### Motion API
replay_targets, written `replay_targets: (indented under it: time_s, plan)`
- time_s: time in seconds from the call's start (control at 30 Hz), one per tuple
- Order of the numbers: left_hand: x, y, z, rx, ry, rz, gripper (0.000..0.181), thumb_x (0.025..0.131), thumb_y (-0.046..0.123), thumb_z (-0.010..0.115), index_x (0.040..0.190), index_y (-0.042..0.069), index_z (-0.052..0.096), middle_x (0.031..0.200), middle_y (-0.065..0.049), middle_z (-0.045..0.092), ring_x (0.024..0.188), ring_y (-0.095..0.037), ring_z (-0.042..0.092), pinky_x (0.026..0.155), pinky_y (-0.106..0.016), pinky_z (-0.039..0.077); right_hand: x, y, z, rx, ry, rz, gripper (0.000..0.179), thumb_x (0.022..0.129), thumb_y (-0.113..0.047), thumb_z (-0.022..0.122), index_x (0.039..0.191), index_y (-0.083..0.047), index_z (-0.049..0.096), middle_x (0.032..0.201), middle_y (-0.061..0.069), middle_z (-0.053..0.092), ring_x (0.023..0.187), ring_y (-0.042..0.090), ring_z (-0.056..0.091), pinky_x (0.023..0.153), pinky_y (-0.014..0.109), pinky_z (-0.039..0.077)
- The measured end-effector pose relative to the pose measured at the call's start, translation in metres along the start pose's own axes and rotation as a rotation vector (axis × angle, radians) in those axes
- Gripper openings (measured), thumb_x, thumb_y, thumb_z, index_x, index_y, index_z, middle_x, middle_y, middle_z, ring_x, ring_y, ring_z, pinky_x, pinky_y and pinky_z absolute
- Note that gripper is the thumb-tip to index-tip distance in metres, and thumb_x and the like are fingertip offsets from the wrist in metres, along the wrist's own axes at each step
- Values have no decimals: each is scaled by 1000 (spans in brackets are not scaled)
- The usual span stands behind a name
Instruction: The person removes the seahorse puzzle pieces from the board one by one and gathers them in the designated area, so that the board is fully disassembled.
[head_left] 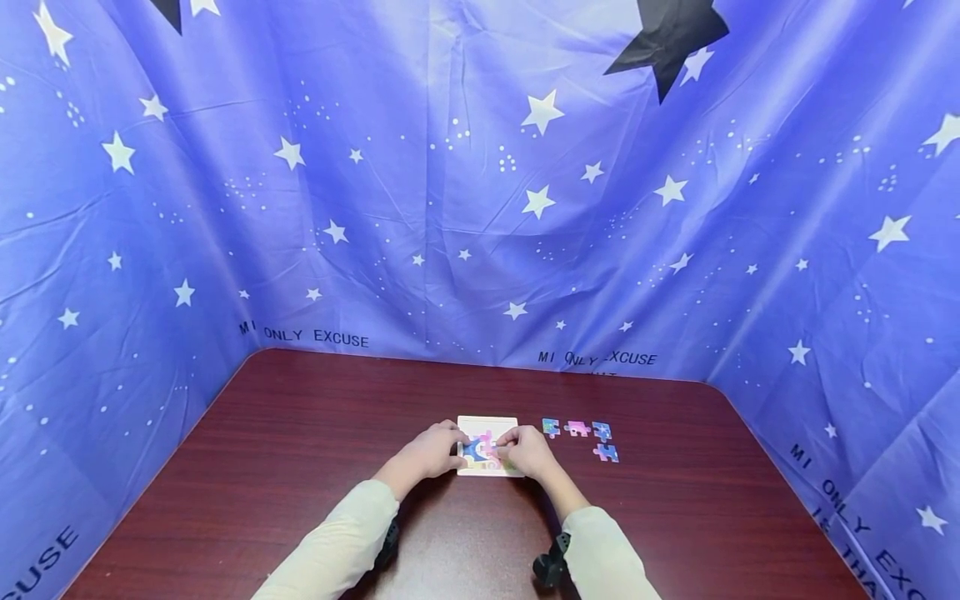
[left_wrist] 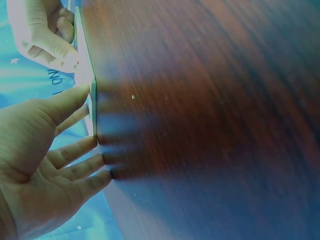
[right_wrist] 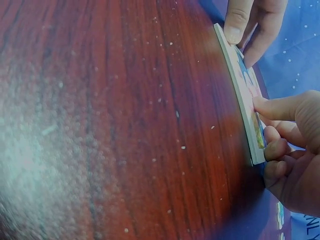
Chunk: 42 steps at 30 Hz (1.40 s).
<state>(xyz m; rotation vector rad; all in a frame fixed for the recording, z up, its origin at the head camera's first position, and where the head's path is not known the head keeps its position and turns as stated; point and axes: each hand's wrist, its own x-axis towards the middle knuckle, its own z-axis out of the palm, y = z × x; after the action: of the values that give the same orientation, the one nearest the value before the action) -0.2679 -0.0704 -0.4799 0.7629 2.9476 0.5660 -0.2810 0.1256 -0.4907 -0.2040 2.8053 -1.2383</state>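
A white-rimmed puzzle tray (head_left: 487, 421) lies on the table, partly filled with joined pieces in blue, pink and yellow. My left hand (head_left: 435, 450) rests at the tray's left side; in the left wrist view its thumb and fairly straight fingers touch the tray edge. Over the tray's right part, my right hand (head_left: 528, 452) pinches a pink puzzle piece (head_left: 491, 447) between thumb and index finger, low against the picture. Its other fingers curl beside the tray rim (right_wrist: 257, 155). The fingers hide much of the piece's outline.
To the right of the tray lie several loose puzzle pieces: a blue-green one (head_left: 551, 427), a pink one (head_left: 577, 428) and blue ones (head_left: 606, 452). The dark red-brown table (head_left: 337, 400) meets a blue star-patterned curtain (head_left: 480, 208) at its back and sides.
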Motion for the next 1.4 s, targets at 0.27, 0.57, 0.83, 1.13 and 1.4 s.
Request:
replay_targets:
  time_s: [0.27, 0.57, 0.83, 1.13, 1.4]
  plan:
    - [1, -2, 2, -3, 10, 6, 31, 80, 19, 71, 109, 8, 67, 113, -12, 58, 107, -29, 56, 94, -38, 46, -1, 0, 0, 0, 7, 2, 8, 77, -9, 70, 79, -2, 68, 65, -2, 52, 60, 9, 45, 53, 20, 37]
    - [2, -2, 2, 14, 4, 7, 32, 81, 20, 71, 110, 8, 66, 114, -11, 59, 107, -28, 56, 95, -37, 46, 0, -1, 1, 12, 14, 5, 9, 77, -11, 71, 79, -3, 67, 64, -2, 52, 59, 9, 45, 52, 20, 37]
    - [2, 0, 1, 2, 17, 18, 30, 80, 18, 71, 107, 6, 67, 111, -12, 60, 105, -28, 57, 93, -38, 46, -1, 0, 1, 21, 39, -10, 9, 75, -12, 73, 77, -4, 69, 63, -3, 55, 60, 8, 47, 56, 21, 39]
    - [2, -1, 1, 7, 22, 29, 30, 80, 19, 71, 108, 7, 67, 111, -12, 60, 104, -29, 57, 93, -38, 46, 0, 4, 3, 38, 43, -5, 10, 75, -12, 73, 78, -3, 69, 64, -2, 56, 61, 8, 47, 56, 21, 39]
    - [2, -1, 1, 9, 25, 27, 30, 80, 19, 71, 107, 7, 67, 110, -11, 60, 103, -28, 57, 92, -37, 47, -1, 3, 3, 47, 36, -2, 11, 74, -11, 74, 78, -3, 68, 63, -2, 55, 60, 8, 47, 56, 21, 39]
